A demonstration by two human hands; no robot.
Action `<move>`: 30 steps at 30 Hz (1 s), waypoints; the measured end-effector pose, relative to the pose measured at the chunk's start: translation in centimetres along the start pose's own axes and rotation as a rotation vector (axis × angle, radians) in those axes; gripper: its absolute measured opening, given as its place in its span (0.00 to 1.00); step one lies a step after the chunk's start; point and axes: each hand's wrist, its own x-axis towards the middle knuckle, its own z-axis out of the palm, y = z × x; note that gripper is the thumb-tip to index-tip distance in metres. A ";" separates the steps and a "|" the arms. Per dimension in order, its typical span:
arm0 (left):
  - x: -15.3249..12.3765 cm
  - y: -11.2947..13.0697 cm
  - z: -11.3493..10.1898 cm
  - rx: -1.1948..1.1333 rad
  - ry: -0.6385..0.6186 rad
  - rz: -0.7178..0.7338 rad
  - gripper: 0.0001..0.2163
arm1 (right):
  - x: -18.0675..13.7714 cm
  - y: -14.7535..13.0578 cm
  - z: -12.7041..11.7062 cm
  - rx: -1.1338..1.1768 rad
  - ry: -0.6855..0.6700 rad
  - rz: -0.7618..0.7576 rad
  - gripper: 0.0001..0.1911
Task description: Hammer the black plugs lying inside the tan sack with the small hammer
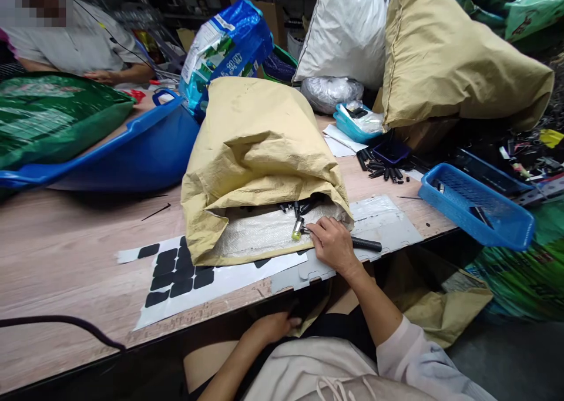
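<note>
My right hand [332, 243] is closed around a small hammer [298, 228] with a shiny metal head and a yellow-green face. Its black handle sticks out to the right, past my hand. The hammer head is at the mouth of a large tan sack [264, 131] lying on the table. Inside the opening, several black tube-like parts [296, 208] show against the white woven lining. My left hand [274, 327] is low at my lap, below the table edge, near a bit of tan material; its fingers are mostly hidden.
A white sheet with black rounded stickers [170, 266] lies partly under the sack. To the left stands a blue basin [145, 142]; to the right, a blue basket [478, 204] by the table edge. Stuffed sacks [458, 54] rise behind. Another person sits across at the far left.
</note>
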 end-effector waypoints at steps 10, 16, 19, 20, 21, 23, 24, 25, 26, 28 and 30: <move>-4.5 7.0 -14.6 0.017 0.501 0.241 0.18 | 0.0 0.0 0.1 0.000 0.015 0.001 0.12; 1.4 8.0 -19.8 0.198 0.816 -0.033 0.25 | 0.0 0.1 0.1 0.001 0.015 -0.001 0.12; 2.6 9.6 -20.1 0.184 0.874 -0.073 0.23 | 0.1 0.1 0.1 0.006 0.003 0.003 0.12; 2.9 10.2 -20.1 0.183 0.894 -0.101 0.21 | 0.1 0.1 0.1 0.009 -0.001 0.005 0.12; 3.2 10.7 -20.0 0.183 0.910 -0.137 0.19 | 0.1 0.1 0.0 0.012 -0.003 0.009 0.12; 3.9 11.6 -19.6 0.181 0.933 -0.219 0.17 | 0.1 0.1 0.0 0.014 -0.005 0.012 0.12; 4.1 11.9 -19.5 0.180 0.938 -0.248 0.17 | 0.1 0.1 0.0 0.014 -0.004 0.012 0.12; 4.2 12.0 -19.3 0.186 0.938 -0.260 0.17 | 0.1 0.1 0.0 0.013 -0.003 0.011 0.12; 4.2 12.0 -19.2 0.202 0.932 -0.256 0.17 | 0.1 0.1 0.0 0.012 -0.002 0.008 0.11; 3.8 11.3 -18.9 0.256 0.906 -0.212 0.17 | 0.1 0.1 0.0 0.011 0.001 0.003 0.11; 2.9 9.9 -18.7 0.310 0.856 -0.118 0.17 | 0.0 0.1 0.0 0.017 0.006 0.000 0.12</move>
